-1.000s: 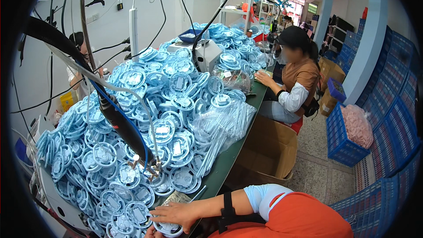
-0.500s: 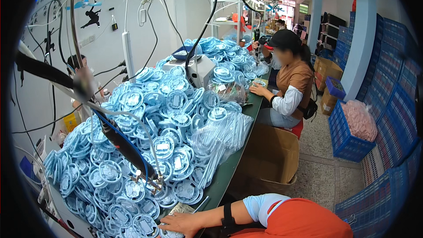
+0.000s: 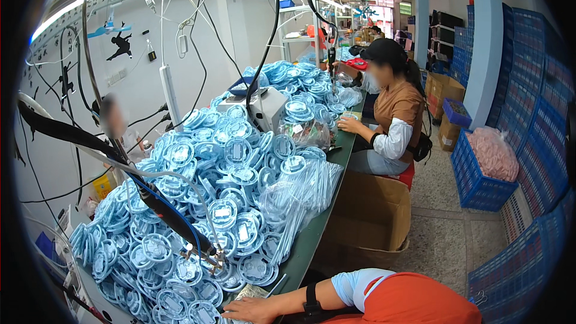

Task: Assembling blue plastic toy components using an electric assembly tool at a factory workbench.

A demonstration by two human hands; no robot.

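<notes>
My right hand (image 3: 249, 310) reaches in from the lower right, under a light blue sleeve with a black band at the wrist. Its fingers lie stretched out, palm down, over the near edge of a large heap of round light blue plastic parts (image 3: 157, 247). Nothing shows gripped in it, though its underside is hidden. Just beyond it is a small silvery packet (image 3: 252, 291), with a thin pale stick beside it. A black hanging electric screwdriver (image 3: 174, 216) slants over the heap, a metal fitting at its lower end. My left hand is out of the picture.
Clear bags of thin translucent strips (image 3: 303, 195) lie on the green table's edge (image 3: 312, 237). An open cardboard box (image 3: 369, 219) stands beside the table. A co-worker (image 3: 399, 105) sits farther along. Blue crates (image 3: 522, 252) line the right side. Cables hang above.
The whole view has shifted slightly. My right hand stays by the near parts, its fingers now straighter and flatter. The co-worker's far hand has moved near the distant hanging tool.
</notes>
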